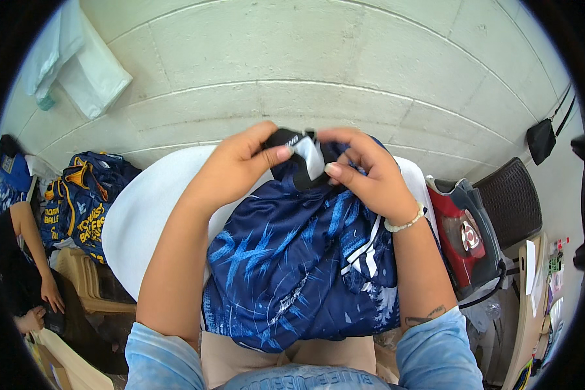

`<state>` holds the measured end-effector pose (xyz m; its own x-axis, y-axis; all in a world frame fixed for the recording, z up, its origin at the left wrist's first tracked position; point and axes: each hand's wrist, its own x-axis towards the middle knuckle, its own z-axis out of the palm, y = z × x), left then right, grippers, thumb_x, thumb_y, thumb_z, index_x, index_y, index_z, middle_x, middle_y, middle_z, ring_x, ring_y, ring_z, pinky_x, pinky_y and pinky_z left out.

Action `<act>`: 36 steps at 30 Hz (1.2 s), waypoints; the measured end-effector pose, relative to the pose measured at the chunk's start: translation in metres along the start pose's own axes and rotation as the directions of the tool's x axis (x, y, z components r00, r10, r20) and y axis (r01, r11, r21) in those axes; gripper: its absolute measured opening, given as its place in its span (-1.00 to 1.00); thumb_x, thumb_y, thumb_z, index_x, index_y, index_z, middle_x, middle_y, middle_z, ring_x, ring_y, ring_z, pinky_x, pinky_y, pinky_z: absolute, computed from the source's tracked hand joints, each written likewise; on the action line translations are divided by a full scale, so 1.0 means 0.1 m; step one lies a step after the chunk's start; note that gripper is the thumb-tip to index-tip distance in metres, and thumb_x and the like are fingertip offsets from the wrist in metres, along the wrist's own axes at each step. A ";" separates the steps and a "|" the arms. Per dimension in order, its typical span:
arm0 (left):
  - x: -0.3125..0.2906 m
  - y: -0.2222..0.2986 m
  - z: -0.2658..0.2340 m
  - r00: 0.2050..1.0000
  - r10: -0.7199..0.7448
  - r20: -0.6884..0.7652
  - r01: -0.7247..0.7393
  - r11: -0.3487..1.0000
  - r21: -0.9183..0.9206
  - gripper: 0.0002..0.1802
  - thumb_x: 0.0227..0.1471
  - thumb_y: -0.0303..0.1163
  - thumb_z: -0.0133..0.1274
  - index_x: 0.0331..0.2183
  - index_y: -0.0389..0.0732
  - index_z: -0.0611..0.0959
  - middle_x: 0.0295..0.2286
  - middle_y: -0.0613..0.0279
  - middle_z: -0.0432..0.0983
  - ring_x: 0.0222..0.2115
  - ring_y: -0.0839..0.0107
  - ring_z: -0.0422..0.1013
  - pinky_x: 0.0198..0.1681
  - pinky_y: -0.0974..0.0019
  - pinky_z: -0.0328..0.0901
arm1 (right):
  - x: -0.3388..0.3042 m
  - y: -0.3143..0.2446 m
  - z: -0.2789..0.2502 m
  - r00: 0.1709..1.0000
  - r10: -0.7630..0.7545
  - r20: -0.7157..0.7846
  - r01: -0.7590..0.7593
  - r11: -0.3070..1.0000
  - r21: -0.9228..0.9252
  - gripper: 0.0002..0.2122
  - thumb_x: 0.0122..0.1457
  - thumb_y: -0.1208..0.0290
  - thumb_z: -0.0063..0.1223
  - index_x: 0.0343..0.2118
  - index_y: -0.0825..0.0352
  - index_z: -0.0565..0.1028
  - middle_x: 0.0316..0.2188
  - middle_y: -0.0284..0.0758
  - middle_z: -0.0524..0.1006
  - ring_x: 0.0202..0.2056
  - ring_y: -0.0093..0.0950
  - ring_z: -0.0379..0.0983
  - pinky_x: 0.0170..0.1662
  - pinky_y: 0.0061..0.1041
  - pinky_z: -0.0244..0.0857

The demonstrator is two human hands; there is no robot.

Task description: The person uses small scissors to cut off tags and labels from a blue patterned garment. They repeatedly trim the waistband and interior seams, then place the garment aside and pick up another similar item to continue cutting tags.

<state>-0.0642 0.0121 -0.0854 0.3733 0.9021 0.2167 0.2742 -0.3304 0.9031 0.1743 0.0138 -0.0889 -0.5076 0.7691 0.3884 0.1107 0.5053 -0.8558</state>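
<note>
A dark blue patterned sports garment [286,260] with light-blue streaks and white stripes lies bunched over my lap and the white round table [146,214]. At its far end, a black band [303,179] with pale lettering is curled into a loop, showing a light grey inner face. Whether the band is sewn to the garment cannot be made out. My left hand [244,159] pinches the band's left side between thumb and fingers. On the other side, my right hand [365,170], closed with thumb against fingers, grips it too; its fingers are slightly blurred.
Behind the table rises a pale block wall [292,58]. A red and grey bag [461,234] and a dark woven chair back [513,198] stand at right. Left are piled navy and yellow garments [78,201], stacked tan stools [84,279] and another person's arm [36,250].
</note>
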 end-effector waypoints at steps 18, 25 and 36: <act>-0.12 0.24 -0.05 0.910 -0.039 0.413 0.077 0.994 -0.076 -0.71 -0.03 -0.38 0.26 -0.26 -0.33 0.64 -0.38 0.38 0.56 -0.31 0.64 0.36 -0.19 0.52 0.26 | -0.18 -0.30 -0.19 0.659 0.019 -0.752 0.423 0.818 0.391 -0.82 0.20 0.48 0.05 -0.15 0.39 0.46 -0.40 -0.34 0.55 -0.56 -0.61 0.42 -0.51 -0.66 0.28; -0.19 0.15 -0.53 0.997 -0.059 -0.041 0.063 0.991 0.120 -0.80 0.09 -0.30 0.15 -0.36 -0.25 0.61 -0.48 0.47 0.43 -0.39 0.64 0.30 -0.28 0.49 0.23 | -0.18 -0.11 -0.71 0.451 0.179 -0.875 0.405 0.832 0.379 -0.84 0.24 0.43 0.03 -0.18 0.37 0.49 -0.28 -0.28 0.58 -0.28 -0.46 0.52 -0.16 -0.48 0.41; -0.18 0.41 0.07 0.952 0.185 -0.246 -0.185 0.982 0.022 -0.79 -0.12 -0.37 0.34 -0.41 -0.20 0.65 -0.55 0.50 0.42 -0.51 0.68 0.29 -0.44 0.57 0.18 | -0.11 -0.16 -0.20 0.717 -0.320 -0.620 0.010 0.893 -0.450 -0.62 0.00 0.51 0.27 -0.07 0.27 0.49 -0.11 -0.35 0.40 -0.48 -0.62 0.32 -0.39 -0.67 0.26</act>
<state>-0.0537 -0.0195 -0.0551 0.1881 0.8656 0.4641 0.2196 -0.4977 0.8391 0.1948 0.0052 -0.0728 0.1301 0.6322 0.7638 0.4779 0.6350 -0.6070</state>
